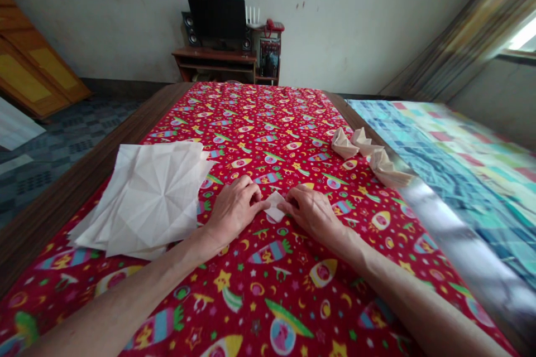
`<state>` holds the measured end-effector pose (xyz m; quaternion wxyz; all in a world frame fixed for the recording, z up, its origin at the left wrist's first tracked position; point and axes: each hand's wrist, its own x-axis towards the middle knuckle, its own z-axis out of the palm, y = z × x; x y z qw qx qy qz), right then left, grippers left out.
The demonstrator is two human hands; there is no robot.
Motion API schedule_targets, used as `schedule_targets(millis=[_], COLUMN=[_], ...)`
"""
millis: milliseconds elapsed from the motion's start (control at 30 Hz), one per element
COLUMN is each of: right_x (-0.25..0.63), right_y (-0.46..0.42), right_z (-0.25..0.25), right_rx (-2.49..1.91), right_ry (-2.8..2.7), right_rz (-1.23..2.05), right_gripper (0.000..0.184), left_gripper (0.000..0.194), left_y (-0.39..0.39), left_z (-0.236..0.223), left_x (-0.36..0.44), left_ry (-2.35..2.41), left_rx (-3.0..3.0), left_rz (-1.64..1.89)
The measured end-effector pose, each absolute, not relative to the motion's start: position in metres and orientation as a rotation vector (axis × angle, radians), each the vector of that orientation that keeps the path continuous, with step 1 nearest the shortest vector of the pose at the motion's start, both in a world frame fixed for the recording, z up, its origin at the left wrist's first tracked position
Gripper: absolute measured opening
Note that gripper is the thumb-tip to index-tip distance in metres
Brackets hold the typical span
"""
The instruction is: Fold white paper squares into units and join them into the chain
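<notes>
A small folded piece of white paper [275, 206] lies on the red patterned tablecloth [268, 284] at the middle of the table. My left hand [235, 206] pinches its left side with curled fingers. My right hand [310, 209] grips its right side, fingers bent over the edge. Both hands rest on the cloth, a few centimetres apart, with the paper between them. Most of the paper is hidden under my fingers.
A stack of creased white paper sheets [146, 198] lies to the left. Three folded beige paper shapes [371, 155] sit at the right edge. A bed with a colourful cover [460, 167] adjoins on the right. A desk with a monitor [218, 19] stands against the far wall.
</notes>
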<state>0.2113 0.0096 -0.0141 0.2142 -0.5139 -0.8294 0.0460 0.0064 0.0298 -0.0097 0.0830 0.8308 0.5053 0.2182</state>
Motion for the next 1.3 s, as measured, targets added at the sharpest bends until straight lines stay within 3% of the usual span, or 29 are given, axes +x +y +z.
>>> schedule_targets(millis=[400,633,767,967,1133,1300], right_x=[0.207,0.194,0.198,0.202,0.208,0.214], right_y=[0.008,0.002,0.0,-0.002,-0.002,-0.002], right_z=[-0.014,-0.009,-0.001,0.005,-0.001,-0.007], right_rx=[-1.393,-1.427,-1.342,-1.233,-1.185,-1.21], right_ry=[-1.949,-1.862,-1.925,-1.87,-2.277,-2.43], right_rz=[0.494,0.676,0.813,0.347,-0.011,-0.098], right_gripper=[0.019,0.03,0.029,0.019,0.017,0.019], left_gripper=[0.027,0.006,0.008,0.013,0.013,0.01], left_y=[0.016,0.017,0.021,0.013,0.01,0.017], left_z=[-0.013,-0.009,0.005,0.028,0.021,-0.001], left_x=[0.009,0.02,0.009,0.008,0.016,0.009], left_ry=[1.45,1.344,1.315,1.312,1.221,1.208], left_rx=[2.522,2.444,2.585,2.995,2.977,2.906], left_rz=[0.825,1.085,1.097,0.633,0.632,0.629])
